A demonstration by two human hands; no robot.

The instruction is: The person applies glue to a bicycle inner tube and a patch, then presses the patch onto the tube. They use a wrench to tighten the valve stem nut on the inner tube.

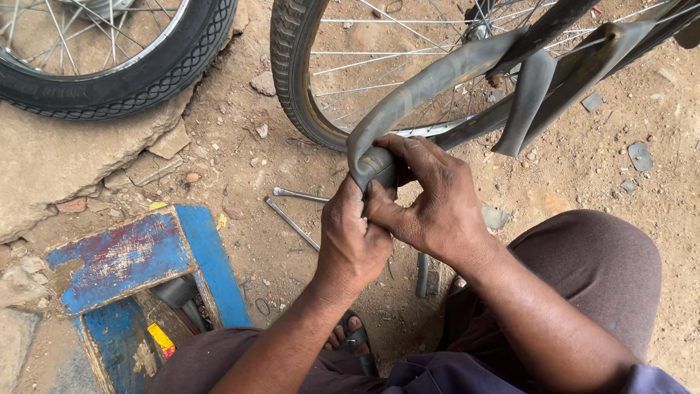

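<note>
Both my hands grip a folded grey rubber inner tube [430, 76] at its bend, low in front of a spoked wheel [292, 80]. My left hand [351, 237] clasps the fold from below. My right hand [430, 197] wraps over the bend from the right, thumb pressed beside the left hand. The tube's two runs stretch up to the right, where another loop hangs down across the spokes.
A second tyre [117, 80] lies at top left on a stone slab. A worn blue wooden box [135, 259] stands at lower left. Two metal tyre levers [292, 211] lie on the dirt. My sandalled foot [354, 339] and brown-trousered knee [590, 270] are below.
</note>
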